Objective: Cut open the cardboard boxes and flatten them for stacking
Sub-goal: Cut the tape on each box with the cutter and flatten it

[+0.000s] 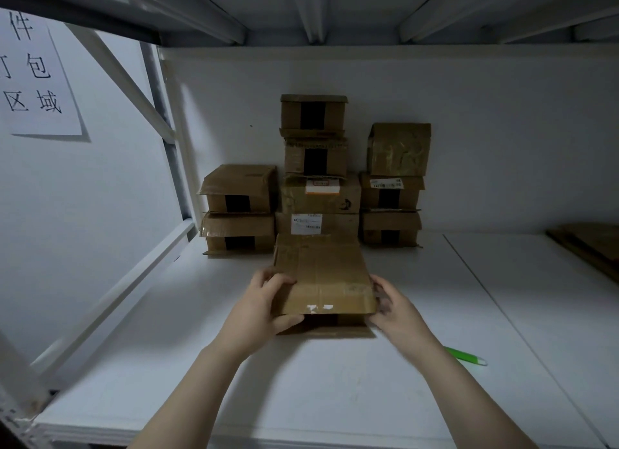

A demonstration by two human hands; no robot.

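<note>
Centrally, a taped cardboard box (323,277) lies with its broad top face up over the white shelf (335,398), just in front of the stored boxes. The left hand (264,306) grips the box's near left corner, fingers curled over the top face and thumb against the front edge. The right hand (397,309) holds the near right corner, fingers curled round the side wall. A strip of clear tape (318,307) glints along the front edge. Whether the underside rests fully on the shelf cannot be told.

Behind, against the rear wall, three stacks of closed boxes stand side by side: a left stack (239,210) of two, a middle stack (318,167) of four, and a right stack (393,187) of three, several bearing shipping labels.

A green cutter (465,355) lies on the shelf to the right, partly hidden by the right forearm. Flattened cardboard (589,247) sits at the far right edge. A paper sign (37,80) with printed characters hangs on the left wall.
</note>
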